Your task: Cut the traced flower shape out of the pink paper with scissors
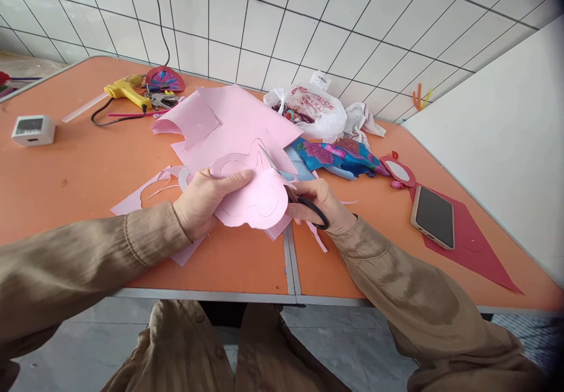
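My left hand point(207, 199) pinches a pink sheet point(258, 195) by its left side, thumb on top. Curved outlines are drawn on this piece, and its lower edge is rounded. In my right hand point(319, 204) is a pair of scissors point(314, 210) with black handles. Their blades lie against the upper right of the pink piece, reaching up toward a drawn point; I cannot tell how far the blades are apart. Behind the held piece lies a larger pink sheet point(238, 110) with cut edges. Pink offcuts point(141, 195) are scattered around my hands.
A yellow glue gun point(127, 91) with a black cord and a white box point(34, 130) are at left. Farther back sit a plastic bag point(319, 107) and blue patterned fabric point(335, 154). On the right, a phone point(434, 215) rests partly on a red sheet point(476, 251).
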Demonstrator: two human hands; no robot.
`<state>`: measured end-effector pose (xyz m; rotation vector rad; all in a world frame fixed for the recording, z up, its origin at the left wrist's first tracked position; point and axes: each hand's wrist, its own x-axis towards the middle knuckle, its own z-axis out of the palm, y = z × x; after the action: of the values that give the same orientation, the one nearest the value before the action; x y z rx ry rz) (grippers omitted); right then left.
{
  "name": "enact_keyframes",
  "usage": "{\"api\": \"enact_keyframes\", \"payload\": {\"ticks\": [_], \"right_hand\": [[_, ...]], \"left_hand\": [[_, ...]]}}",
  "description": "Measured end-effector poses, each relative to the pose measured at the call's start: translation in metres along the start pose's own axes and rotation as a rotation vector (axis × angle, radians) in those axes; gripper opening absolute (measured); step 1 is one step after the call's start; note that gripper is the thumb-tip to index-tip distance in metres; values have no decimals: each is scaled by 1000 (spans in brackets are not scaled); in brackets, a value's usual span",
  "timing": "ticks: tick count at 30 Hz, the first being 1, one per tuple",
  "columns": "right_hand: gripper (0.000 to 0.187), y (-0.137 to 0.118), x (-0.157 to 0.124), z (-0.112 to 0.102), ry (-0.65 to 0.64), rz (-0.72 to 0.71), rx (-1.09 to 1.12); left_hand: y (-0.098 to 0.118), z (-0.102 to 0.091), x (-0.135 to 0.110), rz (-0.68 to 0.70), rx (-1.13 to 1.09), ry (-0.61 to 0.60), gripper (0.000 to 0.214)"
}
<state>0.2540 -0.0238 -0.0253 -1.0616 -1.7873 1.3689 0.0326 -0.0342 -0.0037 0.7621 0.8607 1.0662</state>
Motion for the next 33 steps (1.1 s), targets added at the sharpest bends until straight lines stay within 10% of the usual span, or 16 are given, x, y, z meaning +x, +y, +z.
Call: {"api": "enact_keyframes", "payload": {"ticks": [33], "right_hand": [[58, 10, 3, -12, -147, -122, -52]], "left_hand": [[34, -10, 11, 68, 300, -152, 16]]}}
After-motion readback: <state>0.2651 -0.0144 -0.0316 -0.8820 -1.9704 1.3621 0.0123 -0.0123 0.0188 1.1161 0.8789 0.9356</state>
